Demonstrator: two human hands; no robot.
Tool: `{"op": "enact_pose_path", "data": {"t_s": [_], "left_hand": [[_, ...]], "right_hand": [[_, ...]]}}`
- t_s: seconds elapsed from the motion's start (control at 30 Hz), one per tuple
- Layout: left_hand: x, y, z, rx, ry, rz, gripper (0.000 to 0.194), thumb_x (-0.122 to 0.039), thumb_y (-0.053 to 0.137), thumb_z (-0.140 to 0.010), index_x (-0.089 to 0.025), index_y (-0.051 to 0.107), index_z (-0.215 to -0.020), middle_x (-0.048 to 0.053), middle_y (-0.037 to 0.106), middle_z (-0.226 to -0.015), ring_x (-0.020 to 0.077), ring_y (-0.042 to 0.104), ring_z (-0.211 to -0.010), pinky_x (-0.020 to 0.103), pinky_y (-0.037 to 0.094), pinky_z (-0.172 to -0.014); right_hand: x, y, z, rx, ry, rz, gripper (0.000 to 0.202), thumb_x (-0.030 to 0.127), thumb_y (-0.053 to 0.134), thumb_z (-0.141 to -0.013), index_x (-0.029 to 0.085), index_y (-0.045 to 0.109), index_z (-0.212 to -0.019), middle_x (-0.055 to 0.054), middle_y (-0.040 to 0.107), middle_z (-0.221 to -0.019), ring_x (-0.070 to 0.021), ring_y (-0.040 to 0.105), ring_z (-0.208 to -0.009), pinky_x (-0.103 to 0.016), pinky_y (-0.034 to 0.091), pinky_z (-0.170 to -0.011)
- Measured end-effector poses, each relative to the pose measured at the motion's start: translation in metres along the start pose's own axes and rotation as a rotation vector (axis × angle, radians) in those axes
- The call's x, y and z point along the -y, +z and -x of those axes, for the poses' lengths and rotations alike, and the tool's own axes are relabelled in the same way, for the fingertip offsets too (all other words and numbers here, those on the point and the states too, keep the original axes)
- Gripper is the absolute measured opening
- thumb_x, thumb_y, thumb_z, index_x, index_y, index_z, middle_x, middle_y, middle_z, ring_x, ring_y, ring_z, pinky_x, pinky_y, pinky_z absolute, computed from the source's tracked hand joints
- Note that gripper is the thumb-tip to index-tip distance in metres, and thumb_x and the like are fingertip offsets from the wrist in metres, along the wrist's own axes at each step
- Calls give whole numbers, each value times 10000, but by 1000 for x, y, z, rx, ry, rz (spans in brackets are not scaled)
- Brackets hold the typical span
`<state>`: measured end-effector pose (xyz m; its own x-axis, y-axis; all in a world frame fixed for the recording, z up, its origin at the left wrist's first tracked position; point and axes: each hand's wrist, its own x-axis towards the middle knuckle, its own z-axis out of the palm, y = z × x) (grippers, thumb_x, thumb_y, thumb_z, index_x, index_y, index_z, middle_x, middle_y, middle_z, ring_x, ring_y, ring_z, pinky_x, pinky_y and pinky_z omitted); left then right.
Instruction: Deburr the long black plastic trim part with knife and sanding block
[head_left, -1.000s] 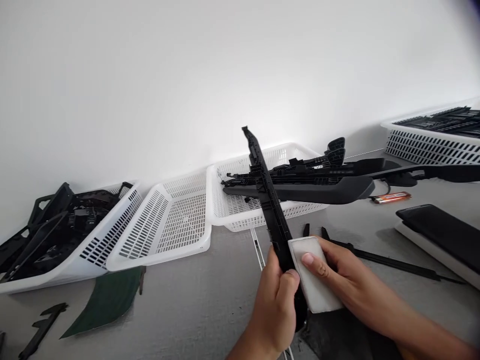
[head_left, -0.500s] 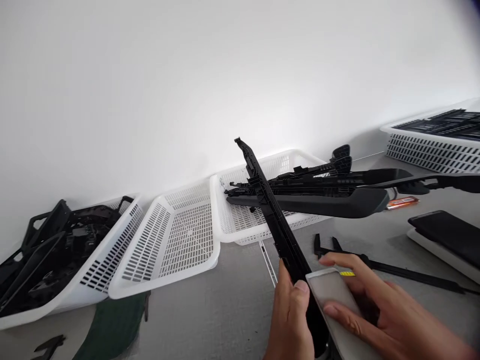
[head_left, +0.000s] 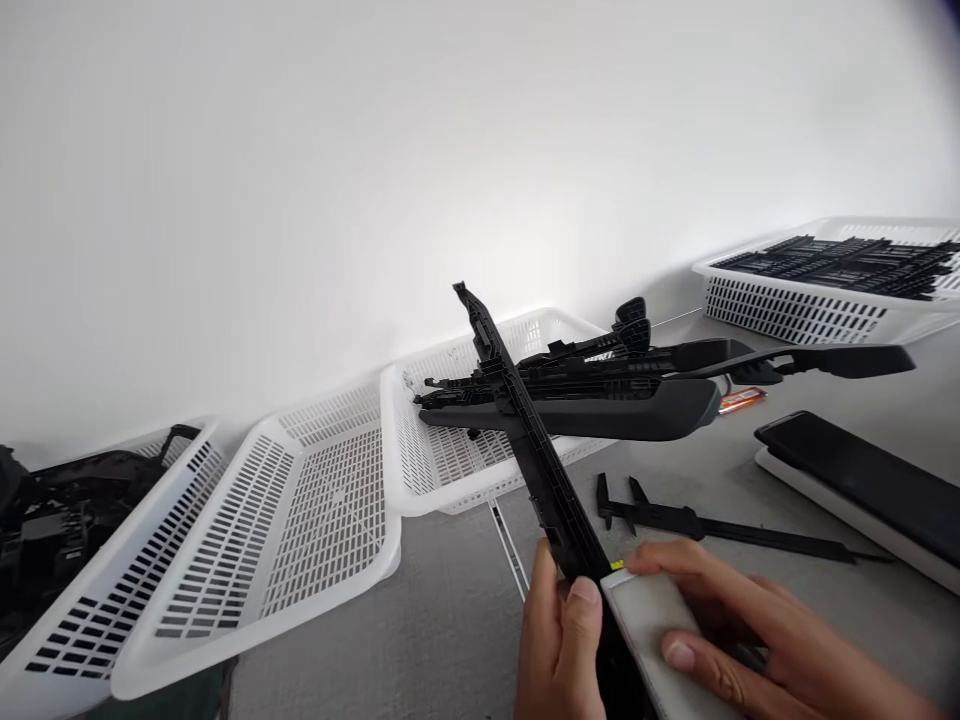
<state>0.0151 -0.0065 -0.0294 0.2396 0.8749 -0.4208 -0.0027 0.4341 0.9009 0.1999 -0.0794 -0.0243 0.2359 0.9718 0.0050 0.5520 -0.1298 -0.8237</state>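
Observation:
My left hand (head_left: 562,635) is closed around a long black plastic part (head_left: 536,430), which slants up and away to the left. Its hooked far end rises in front of a white basket holding more black parts. My right hand (head_left: 735,620) grips a pale grey flat block (head_left: 651,625) and holds it against the right side of the black part's near end. A bit of yellow shows by the right fingertips. Black calipers (head_left: 720,527) lie on the grey table beyond my right hand. The lower end of the part is cut off by the frame.
Long dark trims (head_left: 600,415) lie across the middle white basket (head_left: 420,497). Left of it are a bare white basket (head_left: 322,500) and one with black parts (head_left: 90,500). Another loaded basket (head_left: 795,308) stands back right. A black slab (head_left: 870,480) and an orange packet (head_left: 742,400) lie on the right.
The view has turned to the right, so the baskets and calipers sit further left. Both hands still hold the black part and the grey block, pressed together.

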Motion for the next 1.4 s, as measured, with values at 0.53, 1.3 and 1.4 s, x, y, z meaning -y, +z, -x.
{"op": "enact_pose_path", "data": {"t_s": [0.53,1.3,1.4], "left_hand": [[-4,-1,0,-5,26,-36,643,-608,706,-885,-239,693,-1411,41,611,-1569,338,360,-1585,387,328,-1257],[-34,5,7,165,129,-10,437,-475,591,-996,-219,738,-1318,73,720,-1417,311,536,-1458,365,436,-1180],[-36,6,8,178,146,-45,418,-473,559,-1013,-210,750,-1276,76,730,-1390,304,537,-1448,349,454,-1148]], "right_hand": [[12,8,6,-135,-151,13,337,597,709,-926,336,753,-1135,-8,815,-966,-197,757,-721,-265,656,-637],[22,-6,4,10,-173,66,397,485,607,-1039,368,628,-1417,-41,757,-1315,-254,760,-1148,-360,665,-954],[25,-12,-1,7,-182,30,345,491,588,-1050,387,677,-1367,-11,775,-1272,-231,766,-1127,-328,666,-930]]}}
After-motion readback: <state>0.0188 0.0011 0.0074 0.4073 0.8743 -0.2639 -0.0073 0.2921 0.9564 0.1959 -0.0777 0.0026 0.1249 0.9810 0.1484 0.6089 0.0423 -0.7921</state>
